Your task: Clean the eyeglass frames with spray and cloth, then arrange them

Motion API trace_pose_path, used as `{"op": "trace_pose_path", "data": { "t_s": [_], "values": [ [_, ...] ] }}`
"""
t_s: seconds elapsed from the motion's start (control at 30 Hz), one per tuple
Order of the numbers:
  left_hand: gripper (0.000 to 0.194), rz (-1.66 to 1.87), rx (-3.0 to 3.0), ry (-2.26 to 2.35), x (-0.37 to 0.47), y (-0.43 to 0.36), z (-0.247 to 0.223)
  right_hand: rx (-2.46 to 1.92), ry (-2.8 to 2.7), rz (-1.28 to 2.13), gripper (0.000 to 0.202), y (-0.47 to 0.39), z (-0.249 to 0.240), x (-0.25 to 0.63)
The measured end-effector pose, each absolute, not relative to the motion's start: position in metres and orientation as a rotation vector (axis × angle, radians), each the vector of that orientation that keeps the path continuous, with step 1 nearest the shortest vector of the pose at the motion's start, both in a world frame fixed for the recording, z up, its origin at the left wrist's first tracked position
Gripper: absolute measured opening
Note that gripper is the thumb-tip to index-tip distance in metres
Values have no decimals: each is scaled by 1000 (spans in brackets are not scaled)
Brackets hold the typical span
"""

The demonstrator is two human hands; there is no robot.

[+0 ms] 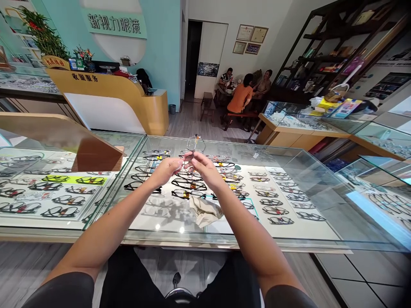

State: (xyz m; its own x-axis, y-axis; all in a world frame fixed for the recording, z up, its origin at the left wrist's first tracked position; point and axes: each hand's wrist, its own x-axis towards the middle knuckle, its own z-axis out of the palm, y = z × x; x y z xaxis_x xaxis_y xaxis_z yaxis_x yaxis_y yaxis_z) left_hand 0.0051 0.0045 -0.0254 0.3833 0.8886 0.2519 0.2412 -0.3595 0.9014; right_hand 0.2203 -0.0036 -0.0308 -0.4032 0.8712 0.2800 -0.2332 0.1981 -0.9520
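Above the glass display counter [147,222], my left hand [167,170] and my right hand [205,169] are close together in front of me. Between their fingertips is a pair of thin-framed eyeglasses [196,144], held up with a lens and a small orange tag showing above the fingers. Both hands have their fingers bent around the frame; exactly where each one grips it is too small to tell. A crumpled beige cloth [205,211] lies on the glass just below my right hand. Rows of eyeglasses [189,184] sit inside the counter beneath my hands.
A wooden board [58,132] stands on the left counter. More glass cases [302,122] are at the right. Behind are a yellow reception desk [150,111], a bench and seated people [240,97] at a table. A dark shelf [324,55] rises at the back right.
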Motion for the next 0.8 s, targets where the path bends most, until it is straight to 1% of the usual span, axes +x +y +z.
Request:
{"op": "trace_pose_path", "data": {
  "t_s": [0.17, 0.23, 0.3, 0.37, 0.47, 0.5, 0.57, 0.63, 0.73, 0.8],
  "values": [
    [67, 1015, 1796, 975, 2, 6, -23, -637, -1462, 1437, 52, -4, -31, 219],
    [69, 1082, 1700, 984, -7, 12, -21, -642, -1439, 1459, 54, -4, -30, 219],
    [66, 1217, 1601, 1039, -22, 24, -20, -634, -1408, 1483, 55, -4, -29, 220],
    [55, 1376, 1541, 1131, -40, 38, -19, -621, -1385, 1500, 55, -5, -28, 221],
    [30, 1503, 1501, 1378, -68, 58, -21, -613, -1373, 1497, 54, -5, -27, 222],
    [23, 1486, 1496, 1523, -77, 63, -22, -617, -1374, 1490, 54, -5, -26, 222],
    [16, 1386, 1482, 1812, -90, 70, -24, -633, -1379, 1474, 54, -6, -26, 223],
    [15, 1268, 1476, 1999, -99, 73, -27, -646, -1384, 1466, 54, -6, -26, 223],
    [19, 1155, 1507, 2100, -108, 73, -30, -658, -1381, 1465, 54, -6, -25, 223],
    [16, 1088, 1541, 2151, -113, 73, -31, -661, -1379, 1466, 54, -6, -25, 224]
  ]
}}
